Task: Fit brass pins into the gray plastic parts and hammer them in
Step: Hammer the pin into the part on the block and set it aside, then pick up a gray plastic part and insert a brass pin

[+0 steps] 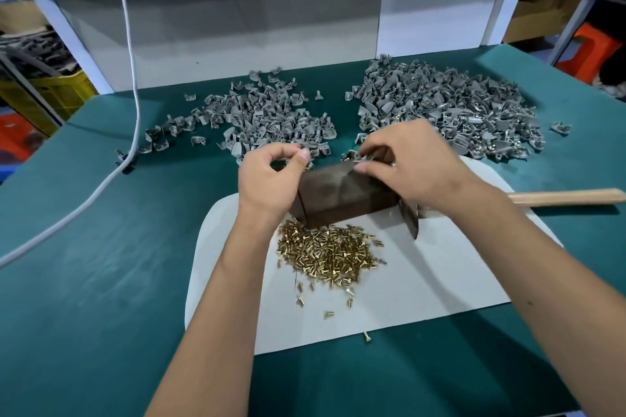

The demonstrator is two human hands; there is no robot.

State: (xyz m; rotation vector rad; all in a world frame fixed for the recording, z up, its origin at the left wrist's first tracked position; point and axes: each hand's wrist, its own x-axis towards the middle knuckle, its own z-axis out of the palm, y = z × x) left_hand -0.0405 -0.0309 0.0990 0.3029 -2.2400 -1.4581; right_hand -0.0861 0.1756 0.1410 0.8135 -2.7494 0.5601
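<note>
Right hand pinching a small gray plastic part atop the dark metal block; left hand curled, contents unclear. Best seated square, brass pins just below, before hammering.

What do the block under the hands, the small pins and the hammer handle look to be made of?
Block: probably steel or iron; dark, dull, brownish, worn faces, possibly rust.
Pins: brass by their look; shiny yellow-gold glints.
Hammer handle: bare wood; pale tan, matte, faint grain.
</note>
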